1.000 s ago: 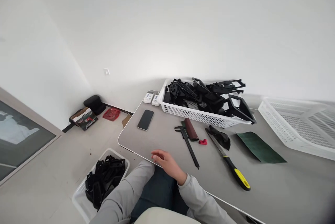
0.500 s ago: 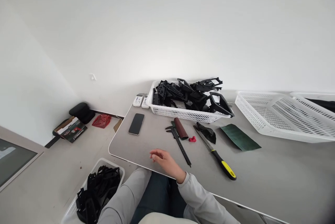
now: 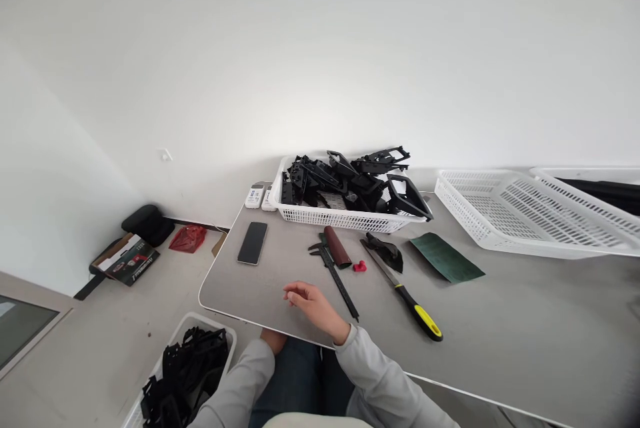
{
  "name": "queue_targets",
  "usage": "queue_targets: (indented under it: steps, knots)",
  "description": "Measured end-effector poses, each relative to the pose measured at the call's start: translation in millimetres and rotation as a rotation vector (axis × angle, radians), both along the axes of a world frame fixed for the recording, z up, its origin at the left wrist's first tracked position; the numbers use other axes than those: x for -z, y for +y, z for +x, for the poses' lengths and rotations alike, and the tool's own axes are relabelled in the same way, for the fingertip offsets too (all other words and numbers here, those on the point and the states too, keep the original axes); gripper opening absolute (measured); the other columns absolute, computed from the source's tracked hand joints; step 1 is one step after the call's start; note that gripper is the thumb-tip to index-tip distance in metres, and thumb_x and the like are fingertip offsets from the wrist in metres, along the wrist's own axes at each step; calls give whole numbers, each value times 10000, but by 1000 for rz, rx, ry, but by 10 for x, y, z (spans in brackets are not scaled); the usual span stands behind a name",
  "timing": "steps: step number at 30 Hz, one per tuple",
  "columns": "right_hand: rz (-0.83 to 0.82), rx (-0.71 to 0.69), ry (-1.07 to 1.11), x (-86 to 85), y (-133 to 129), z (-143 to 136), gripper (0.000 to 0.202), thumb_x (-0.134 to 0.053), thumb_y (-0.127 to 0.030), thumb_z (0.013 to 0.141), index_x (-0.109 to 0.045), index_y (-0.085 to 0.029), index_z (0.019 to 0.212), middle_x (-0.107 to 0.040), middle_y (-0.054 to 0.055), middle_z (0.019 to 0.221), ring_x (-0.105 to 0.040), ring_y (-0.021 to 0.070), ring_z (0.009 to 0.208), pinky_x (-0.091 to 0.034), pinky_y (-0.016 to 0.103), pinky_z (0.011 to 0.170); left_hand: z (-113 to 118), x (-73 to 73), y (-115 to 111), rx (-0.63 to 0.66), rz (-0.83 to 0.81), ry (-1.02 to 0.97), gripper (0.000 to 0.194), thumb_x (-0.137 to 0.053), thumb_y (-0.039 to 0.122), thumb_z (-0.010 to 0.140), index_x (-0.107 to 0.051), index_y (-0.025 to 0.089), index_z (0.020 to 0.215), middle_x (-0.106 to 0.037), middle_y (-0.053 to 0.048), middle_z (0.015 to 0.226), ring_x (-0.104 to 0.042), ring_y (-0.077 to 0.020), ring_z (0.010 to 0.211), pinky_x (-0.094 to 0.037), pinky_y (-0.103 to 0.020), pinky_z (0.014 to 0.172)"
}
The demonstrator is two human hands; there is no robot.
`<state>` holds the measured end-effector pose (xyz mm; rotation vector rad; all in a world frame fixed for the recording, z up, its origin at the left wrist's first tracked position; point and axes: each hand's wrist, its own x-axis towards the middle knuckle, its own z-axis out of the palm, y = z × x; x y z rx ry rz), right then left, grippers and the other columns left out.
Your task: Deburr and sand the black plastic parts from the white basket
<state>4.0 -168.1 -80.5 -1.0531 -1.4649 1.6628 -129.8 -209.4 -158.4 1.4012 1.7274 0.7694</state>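
Observation:
My right hand (image 3: pixel 314 308) rests near the table's front edge, its fingers loosely curved and apart with nothing in them. Only the back part of my left hand (image 3: pixel 274 340) shows; its fingers are hidden below the table edge. Just right of my right hand lies a black caliper (image 3: pixel 336 280). Beyond it are a rolled dark red sheet of sandpaper (image 3: pixel 337 247) and a small red piece (image 3: pixel 359 267). A file with a black and yellow handle (image 3: pixel 419 313) lies farther right, its tip beside a crumpled black piece (image 3: pixel 385 253). A phone (image 3: pixel 252 243) lies to the left.
At the wall stands a white basket (image 3: pixel 340 219) heaped with black plastic parts (image 3: pixel 363 185). Another white basket (image 3: pixel 493 245) stands to the right, near a green sheet (image 3: pixel 447 257). On the floor at left are a bin (image 3: pixel 233 341) of black parts and a box (image 3: pixel 131 261).
The view has shifted slightly, moving the table items a little leftward. My left hand's back has come into sight at the table edge. My right hand stays nearly where it was.

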Motion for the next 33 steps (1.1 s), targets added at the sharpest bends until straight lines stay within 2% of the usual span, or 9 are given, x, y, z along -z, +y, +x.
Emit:
queue_targets:
  steps: [5,8,11,13,16,20,23,26,33]
  knots:
    - [79,63,1,-103,140,128,333,-600,-452,759,-684,-170,916,-704,63,851,-628,186,742,-502,366,779,-31,102,-326,226,16,43,493,-536,136,729,-674,324,1163,-707,-47,1133,-555,-298,1204,-292,-479,1137]
    - [199,200,-67,-223,278,347,296,-558,-417,776,-675,-181,912,-702,75,895,-631,205,799,-499,362,785,106,-106,-435,546,-89,96,470,-654,214,683,-685,318,1140,-690,-71,1182,-593,-319,1132,-371,-478,1061]
    - [386,418,-183,-400,479,721,283,-496,-387,817,-661,-195,944,-696,96,987,-631,233,897,-488,385,838,324,-482,-348,929,-328,-42,387,-692,350,698,-710,272,1077,-743,-65,984,-677,-254,889,-513,-365,826]
    - [575,583,-309,-544,649,1032,277,-478,-346,819,-655,-193,966,-682,116,1040,-609,258,978,-459,419,900,498,-778,-141,896,-210,-149,336,-643,383,759,-713,229,1050,-743,-67,923,-675,-224,865,-502,-330,820]
    - [771,836,-544,-769,934,1504,289,-456,-285,817,-650,-179,1003,-655,137,1110,-552,286,1095,-377,477,1000,802,-1199,376,639,116,-205,267,-583,402,820,-717,205,942,-730,-77,914,-657,-209,878,-480,-320,855]
    - [576,996,-859,-973,1276,1977,387,-493,-240,796,-618,-144,1148,-583,170,1256,-467,347,1193,-341,535,984,1284,-1558,1193,356,278,-433,240,-622,408,792,-683,195,884,-705,-68,859,-640,-196,824,-494,-323,830]
    - [376,907,-965,-983,1443,2165,404,-514,-195,785,-623,-117,1166,-598,194,1232,-458,366,1189,-324,556,976,1653,-1660,1669,217,211,-597,178,-684,347,758,-666,190,840,-689,-62,890,-640,-188,844,-491,-331,873]
    - [366,876,-952,-901,1523,2245,327,-468,-110,778,-685,-129,1023,-662,182,1096,-484,351,1142,-361,535,933,1973,-1685,1964,94,41,-741,179,-691,326,773,-646,186,875,-656,-102,1088,-640,-228,971,-495,-350,889]
    - [531,850,-827,-751,1350,2273,302,-407,-136,844,-657,-108,1012,-669,176,1037,-550,295,1057,-429,451,949,2272,-1729,2171,13,-160,-1023,330,-502,431,909,-596,133,1016,-534,-204,1330,-567,-271,1192,-507,-338,910]
